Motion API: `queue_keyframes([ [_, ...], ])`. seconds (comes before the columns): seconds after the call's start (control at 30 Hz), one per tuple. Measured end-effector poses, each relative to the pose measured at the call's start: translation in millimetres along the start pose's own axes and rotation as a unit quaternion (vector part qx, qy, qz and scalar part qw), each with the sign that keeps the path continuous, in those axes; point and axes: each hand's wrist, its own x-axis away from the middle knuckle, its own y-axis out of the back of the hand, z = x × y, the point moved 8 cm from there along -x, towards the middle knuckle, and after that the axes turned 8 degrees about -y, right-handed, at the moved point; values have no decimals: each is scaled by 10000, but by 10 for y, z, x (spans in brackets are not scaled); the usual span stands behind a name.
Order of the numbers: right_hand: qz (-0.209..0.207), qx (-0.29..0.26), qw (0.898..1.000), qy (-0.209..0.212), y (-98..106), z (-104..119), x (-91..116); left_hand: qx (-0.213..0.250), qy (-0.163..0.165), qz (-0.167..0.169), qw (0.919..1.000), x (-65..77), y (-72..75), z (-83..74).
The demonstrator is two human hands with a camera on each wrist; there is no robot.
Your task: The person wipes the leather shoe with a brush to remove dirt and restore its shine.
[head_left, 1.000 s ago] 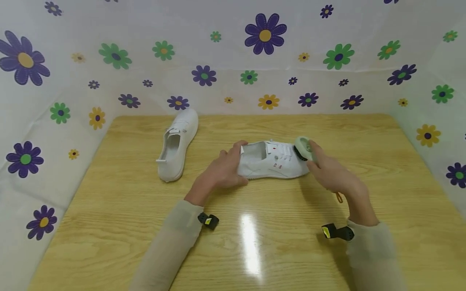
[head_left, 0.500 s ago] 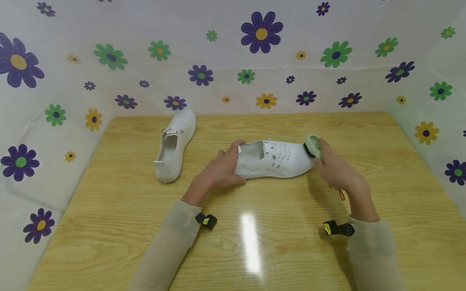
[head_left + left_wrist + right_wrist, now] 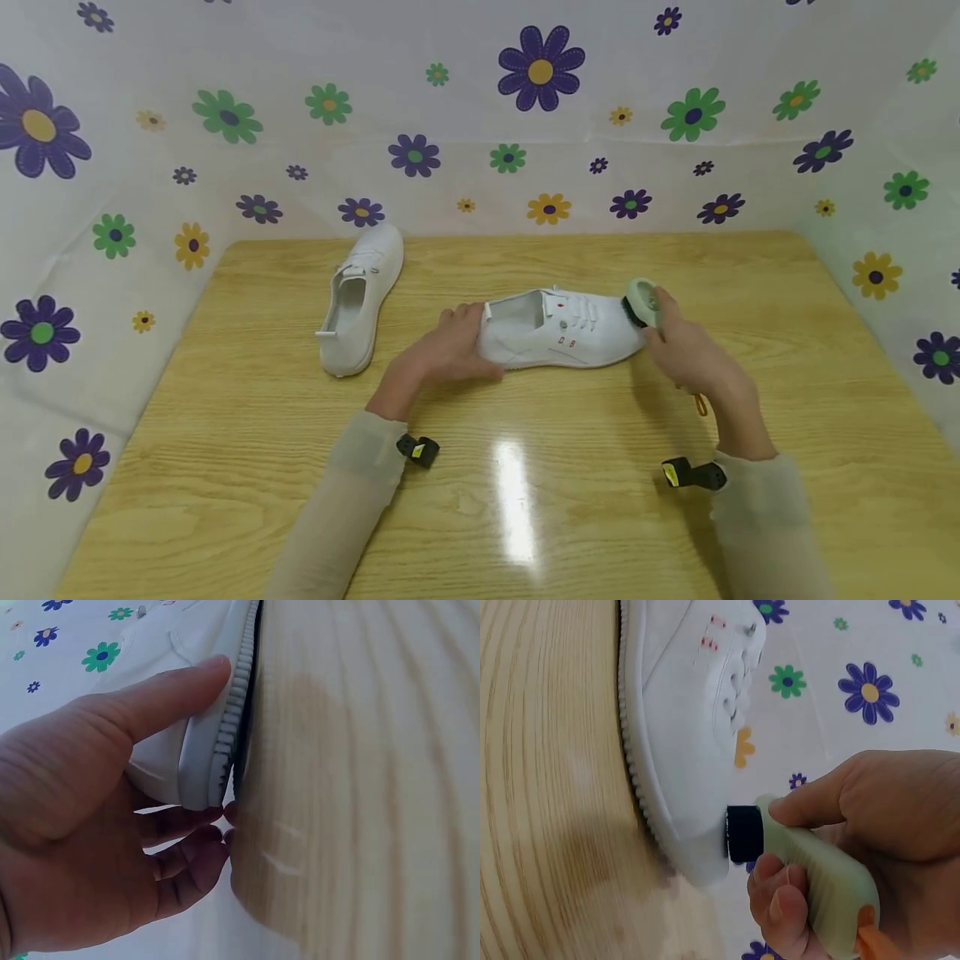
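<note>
A white lace-up sneaker point(image 3: 600, 333) with small red letters on its side lies sole down across the middle of the table, toe to the right. My left hand point(image 3: 453, 348) holds its heel; in the left wrist view the thumb lies along the side just above the ribbed sole point(image 3: 234, 697), with the fingers curled behind the heel. My right hand point(image 3: 692, 354) grips a pale green brush point(image 3: 821, 877) with dark bristles point(image 3: 745, 833). Those bristles meet the toe of the sneaker. An orange loop point(image 3: 874, 937) hangs from the brush's end.
A second white sneaker point(image 3: 356, 325) stands at the back left, toe toward the wall. Flower-printed white sheeting point(image 3: 465, 108) rises behind and at both sides of the wooden table point(image 3: 600, 500).
The brush has slid from near the laces to the tip of the toe. My left hand has shifted slightly left at the heel, its fingers drawn back from the shoe's opening.
</note>
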Motion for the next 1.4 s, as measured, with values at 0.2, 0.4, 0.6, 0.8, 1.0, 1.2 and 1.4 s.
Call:
queue_keyframes([
  [0.2, 149, 42, 9988, 462, -138, 248, 69, -125, -120, 227, 9996, 23, 19, 39],
  [0.4, 71, 20, 9995, 301, -68, 127, 74, -61, -244, 269, 9993, 23, 17, 24],
  [0.6, -299, 581, 9975, 282, -48, 151, 102, 4, -352, 261, 9990, 16, 13, 27],
  [0.8, -201, 943, 9929, 693, -218, 383, 207, 21, -429, 231, 9988, 17, 5, 40],
  [1.0, -416, 1244, 9912, 176, -151, 233, 211, 57, -416, 228, 9989, 19, -1, 39],
  [1.2, 89, 1226, 9922, 197, -180, 191, 257, 30, -398, 251, 9989, 24, -1, 39],
  [1.4, 225, 1575, 9864, 403, -134, 140, 275, 99, -352, 244, 9990, 23, -3, 51],
])
